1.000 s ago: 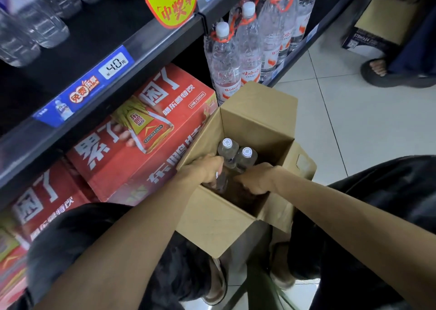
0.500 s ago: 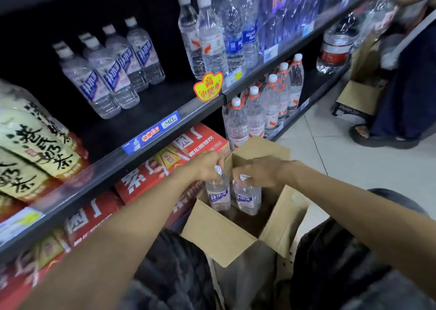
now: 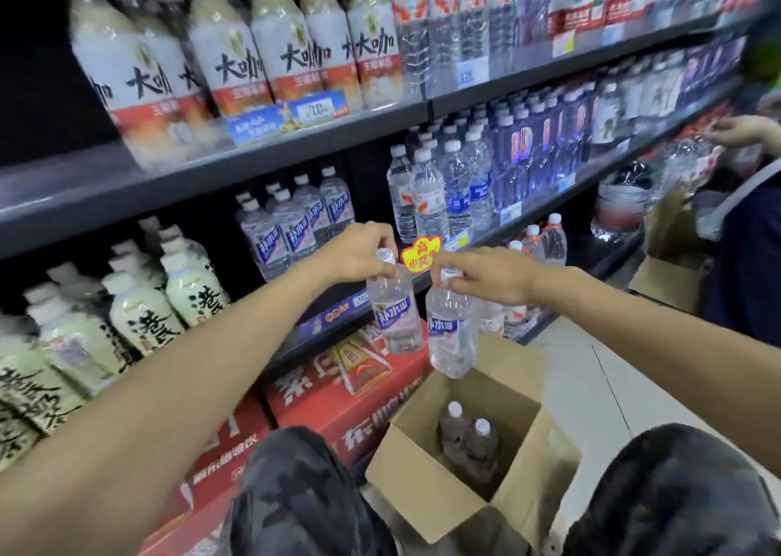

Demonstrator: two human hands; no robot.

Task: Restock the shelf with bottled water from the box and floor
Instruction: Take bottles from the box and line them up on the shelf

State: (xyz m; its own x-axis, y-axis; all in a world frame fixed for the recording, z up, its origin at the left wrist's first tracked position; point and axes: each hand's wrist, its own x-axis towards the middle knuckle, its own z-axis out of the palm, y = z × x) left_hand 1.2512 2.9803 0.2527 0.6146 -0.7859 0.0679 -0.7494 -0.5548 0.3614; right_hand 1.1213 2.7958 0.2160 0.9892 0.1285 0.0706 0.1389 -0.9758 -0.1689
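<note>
Each hand, left hand (image 3: 359, 251) and right hand (image 3: 486, 278), has its fingers pinching a water bottle's neck, left bottle (image 3: 395, 314), right bottle (image 3: 450, 335), letting both hang clear above the cardboard box (image 3: 422, 483) for shelving

Motion blur is smearing the labels on the top-shelf bottles (image 3: 236, 60); the carton (image 3: 427, 492) walls are hiding the lower halves of the two boxed bottles (image 3: 467, 445)
</note>
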